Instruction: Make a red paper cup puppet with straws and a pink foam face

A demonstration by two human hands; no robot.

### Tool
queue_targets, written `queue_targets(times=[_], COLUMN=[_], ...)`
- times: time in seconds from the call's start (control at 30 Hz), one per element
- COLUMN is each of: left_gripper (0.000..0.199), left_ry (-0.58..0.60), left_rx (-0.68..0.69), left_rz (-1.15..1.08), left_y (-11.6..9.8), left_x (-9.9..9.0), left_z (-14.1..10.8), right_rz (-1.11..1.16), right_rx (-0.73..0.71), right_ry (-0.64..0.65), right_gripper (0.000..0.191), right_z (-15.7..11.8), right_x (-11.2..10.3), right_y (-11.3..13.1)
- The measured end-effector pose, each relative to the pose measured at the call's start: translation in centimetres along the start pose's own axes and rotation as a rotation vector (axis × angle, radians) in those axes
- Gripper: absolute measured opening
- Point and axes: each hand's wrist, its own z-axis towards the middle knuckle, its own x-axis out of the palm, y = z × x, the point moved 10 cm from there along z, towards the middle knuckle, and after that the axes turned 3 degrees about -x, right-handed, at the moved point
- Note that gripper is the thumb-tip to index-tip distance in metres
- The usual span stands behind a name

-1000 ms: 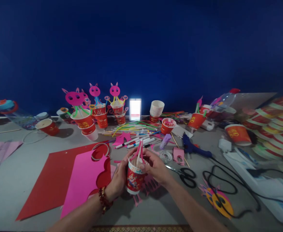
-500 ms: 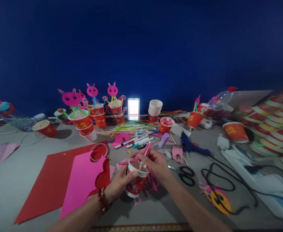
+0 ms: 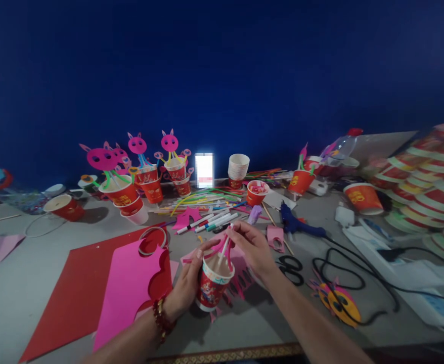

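A red paper cup [image 3: 211, 292] with a patterned rim stands tilted in front of me. My left hand [image 3: 190, 273] is wrapped round its left side, the fingers reaching behind the rim. A white stick and pink pipe cleaners [image 3: 225, 248] rise out of the cup. My right hand [image 3: 249, 246] is closed, pinching their upper ends above the rim. One pink pipe cleaner end sticks out to the left over the rim. Behind and right of the cup lie pink paper cut-outs [image 3: 240, 284].
Red card [image 3: 68, 283] and pink card [image 3: 121, 288] lie left. Markers [image 3: 216, 220] and pipe cleaners lie behind. Right are black-handled scissors [image 3: 291, 270], a blue glue gun [image 3: 301, 224], its cable and a power strip [image 3: 407, 283]. Cups with pink figures [image 3: 118, 191] stand back left.
My left hand's fingers have shifted from the cup's front to its left side and rear rim. My right hand has lifted slightly, drawing the pipe cleaners more upright. The view has shifted slightly.
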Motion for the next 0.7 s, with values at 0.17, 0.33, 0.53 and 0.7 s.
queue_targets(times=[0.17, 0.33, 0.53, 0.7], left_gripper=[0.046, 0.074, 0.115, 0.046], left_ry=[0.013, 0.269, 0.457, 0.288], left_rx=[0.108, 0.078, -0.043, 0.028], left_rz=[0.209, 0.006, -0.389, -0.095], left_y=[-0.7, -0.3, -2.2, -4.7], left_x=[-0.1, 1.2, 1.7, 0.0], left_z=[-0.8, -1.1, -0.5, 1.1], right_rz=[-0.069, 0.013, 0.030, 0.041], right_rx=[-0.025, 0.030, 0.038, 0.096], right_ry=[-0.011, 0.003, 0.058, 0.159], right_gripper=[0.037, 0.030, 0.030, 0.035], right_z=[-0.3, -0.3, -0.4, -0.8], right_x=[-0.1, 0.1, 0.6, 1.8], right_y=[0.0, -0.6, 0.0, -0.3])
